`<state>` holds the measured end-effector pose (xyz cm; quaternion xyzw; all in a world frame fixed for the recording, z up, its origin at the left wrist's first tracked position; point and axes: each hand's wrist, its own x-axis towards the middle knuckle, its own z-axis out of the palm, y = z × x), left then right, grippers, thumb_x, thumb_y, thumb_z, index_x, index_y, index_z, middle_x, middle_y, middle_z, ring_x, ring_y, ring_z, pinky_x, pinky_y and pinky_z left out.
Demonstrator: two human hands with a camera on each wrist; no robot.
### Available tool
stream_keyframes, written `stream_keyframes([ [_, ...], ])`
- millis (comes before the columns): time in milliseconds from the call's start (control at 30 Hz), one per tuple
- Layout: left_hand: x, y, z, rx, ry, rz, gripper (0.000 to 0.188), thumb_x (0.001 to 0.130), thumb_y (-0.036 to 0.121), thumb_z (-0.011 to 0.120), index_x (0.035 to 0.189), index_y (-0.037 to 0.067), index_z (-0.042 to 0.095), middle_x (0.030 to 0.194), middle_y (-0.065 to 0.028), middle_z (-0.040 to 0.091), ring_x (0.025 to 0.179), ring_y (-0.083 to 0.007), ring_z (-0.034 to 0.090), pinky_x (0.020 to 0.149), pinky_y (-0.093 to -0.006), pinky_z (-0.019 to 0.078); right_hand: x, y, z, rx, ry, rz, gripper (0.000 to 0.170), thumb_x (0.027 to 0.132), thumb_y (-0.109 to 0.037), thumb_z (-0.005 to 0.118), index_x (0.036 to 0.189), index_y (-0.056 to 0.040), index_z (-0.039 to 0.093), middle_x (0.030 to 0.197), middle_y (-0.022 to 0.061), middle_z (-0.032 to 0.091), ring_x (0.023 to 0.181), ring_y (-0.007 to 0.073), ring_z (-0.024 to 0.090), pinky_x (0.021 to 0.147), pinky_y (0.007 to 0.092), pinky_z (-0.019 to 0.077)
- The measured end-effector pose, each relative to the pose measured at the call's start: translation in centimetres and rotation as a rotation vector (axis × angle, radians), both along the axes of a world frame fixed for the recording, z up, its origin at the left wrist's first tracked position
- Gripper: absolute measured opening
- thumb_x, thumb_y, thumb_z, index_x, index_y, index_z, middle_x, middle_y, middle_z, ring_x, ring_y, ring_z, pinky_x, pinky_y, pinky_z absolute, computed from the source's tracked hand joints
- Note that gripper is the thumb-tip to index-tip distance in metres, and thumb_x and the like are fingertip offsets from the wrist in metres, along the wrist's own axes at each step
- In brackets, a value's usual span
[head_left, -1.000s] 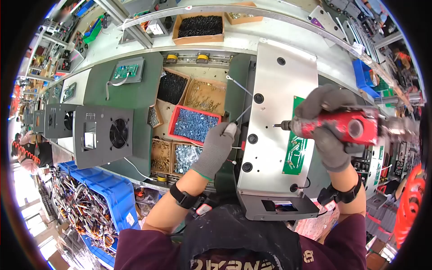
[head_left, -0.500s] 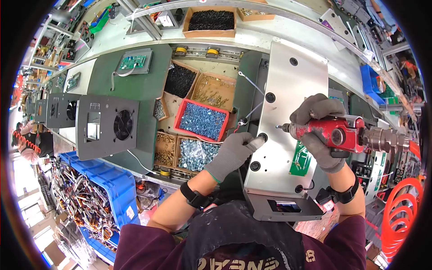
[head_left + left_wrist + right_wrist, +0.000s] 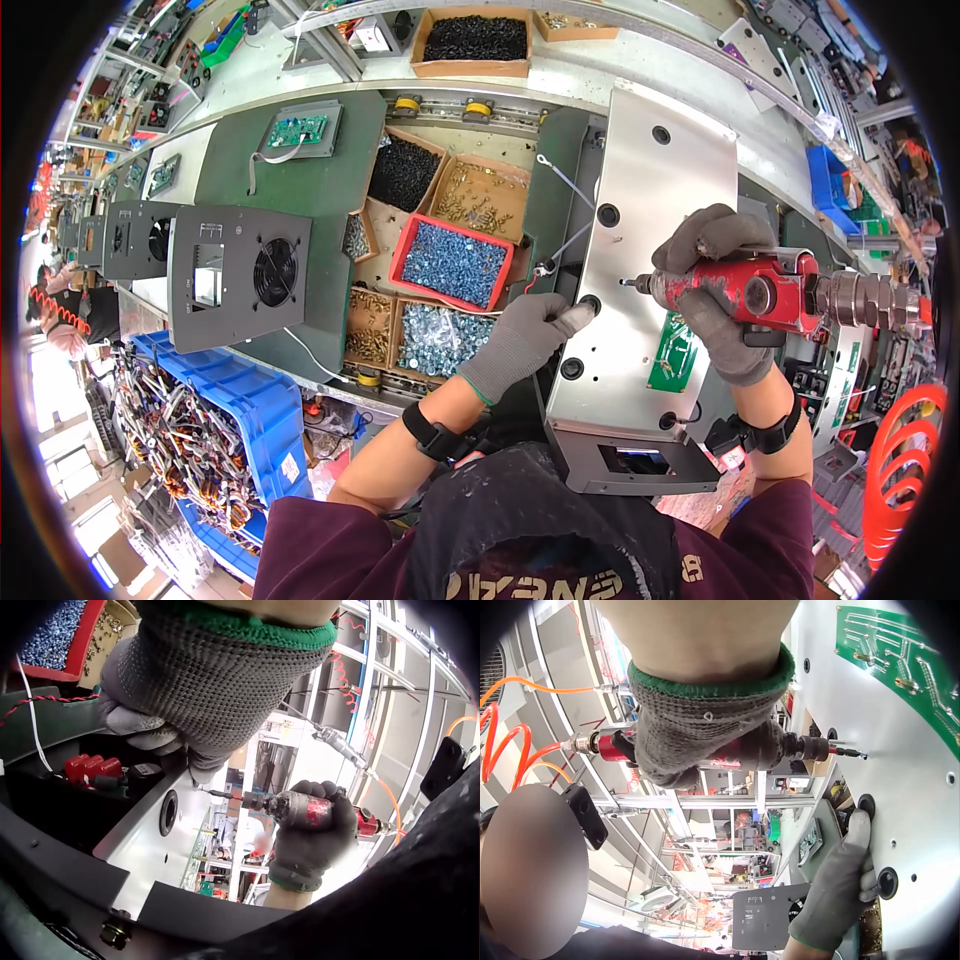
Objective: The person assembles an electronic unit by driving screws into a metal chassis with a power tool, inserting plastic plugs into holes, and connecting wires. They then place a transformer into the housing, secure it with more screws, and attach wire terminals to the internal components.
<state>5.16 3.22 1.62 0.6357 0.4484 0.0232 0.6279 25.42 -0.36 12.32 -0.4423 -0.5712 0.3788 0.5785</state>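
Note:
In the head view the right hand (image 3: 722, 290), in a grey glove, grips a red air screwdriver (image 3: 755, 293). In the right wrist view its bit (image 3: 847, 752) touches or nearly touches the silver metal panel (image 3: 922, 817), with a small screw at the tip. The gloved left hand (image 3: 525, 340) pinches the panel's near edge, thumb on the face beside a black grommet (image 3: 590, 303) and the other fingers behind. In the left wrist view those fingers are partly hidden by the glove. A green circuit board (image 3: 674, 352) lies on the panel.
Left of the panel are a red tray (image 3: 402, 250) of blue screws, cardboard boxes (image 3: 522, 200) of fasteners, and loose wires (image 3: 568, 180). A grey housing with a fan (image 3: 240, 270) stands farther left, above a blue crate (image 3: 215, 365). A red coiled hose (image 3: 905, 450) hangs right.
The left hand has moved from the wire by the panel down to the panel's edge. The screwdriver's tip has come lower and left onto the panel near the grommet.

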Motion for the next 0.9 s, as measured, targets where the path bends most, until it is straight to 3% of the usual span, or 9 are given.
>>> stream_keyframes([
  [33,0.04,-0.07,0.03,0.0,0.0,-0.001,0.057,0.086,0.055,0.058,0.073,0.0,0.059,0.058,-0.0083,0.048,0.058,-0.0152,0.047,0.059,-0.0345,0.0424,0.06,0.02,-0.19,0.003,0.018,0.01,0.038,0.07,0.012,0.059,0.099,-0.0077,0.046,0.09,0.0105,0.056,0.08,0.0157,0.058,0.072,0.0293,0.0495],
  [100,0.15,-0.24,0.17,0.003,-0.059,0.049,0.056,0.089,0.048,0.06,0.066,-0.002,0.052,0.058,0.0001,0.036,0.058,-0.0082,0.035,0.051,-0.0292,0.0339,0.04,0.0,-0.24,0.006,0.035,0.021,0.038,0.07,0.013,0.059,0.099,-0.0076,0.046,0.09,0.0106,0.056,0.08,0.0158,0.058,0.072,0.0294,0.0495],
  [300,0.13,-0.19,-0.14,0.027,-0.077,0.04,0.056,0.089,0.048,0.06,0.065,-0.003,0.052,0.058,-0.0004,0.035,0.058,-0.0087,0.034,0.051,-0.0296,0.0335,0.0,-0.16,-0.1,-0.018,0.061,0.076,0.038,0.069,0.012,0.059,0.099,-0.0077,0.046,0.09,0.0103,0.056,0.081,0.0157,0.058,0.072,0.0294,0.0491],
  [700,0.0,-0.1,0.1,0.011,-0.087,0.033,0.056,0.088,0.049,0.06,0.067,-0.003,0.053,0.058,-0.0006,0.037,0.059,-0.0087,0.036,0.052,-0.0295,0.0342,-0.09,0.15,-0.56,0.007,0.025,-0.018,0.038,0.069,0.014,0.059,0.098,-0.0072,0.046,0.091,0.011,0.056,0.079,0.0153,0.058,0.071,0.0286,0.049],
  [900,0.1,-0.16,-0.06,0.027,-0.061,0.033,0.055,0.088,0.048,0.06,0.068,-0.003,0.053,0.058,-0.0009,0.038,0.059,-0.0086,0.036,0.052,-0.0294,0.035,-0.3,-0.02,-0.47,-0.063,0.035,0.111,0.036,0.069,0.013,0.061,0.096,-0.0069,0.047,0.091,0.0108,0.06,0.083,0.0166,0.061,0.074,0.0294,0.0508],
])
